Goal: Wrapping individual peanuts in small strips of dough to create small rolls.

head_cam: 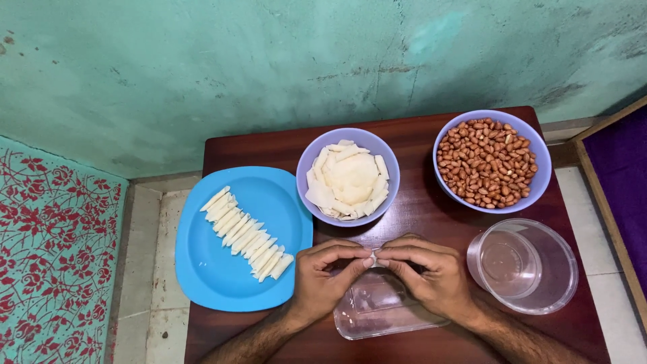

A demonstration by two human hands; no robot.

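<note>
Head view: on the dark counter (pixel 418 216), a blue plate (pixel 202 269) at nine o'clock carries rolled white pieces. The left hand (pixel 323 273) and right hand (pixel 431 269) meet at centre, fingers closed on a small white wrapper (pixel 373 257) above a clear tray (pixel 377 310). Better to keep the pinch tight and even so it cannot unroll.

Two hands, left (pixel 323 276) and right (pixel 428 273), meet over one clear tray (pixel 377 313). Beyond them: two purple bowls (pixel 348 176) (pixel 492 162). Left of them: one blue plate (pixel 222 269). Right: one clear tub (pixel 526 266).
</note>
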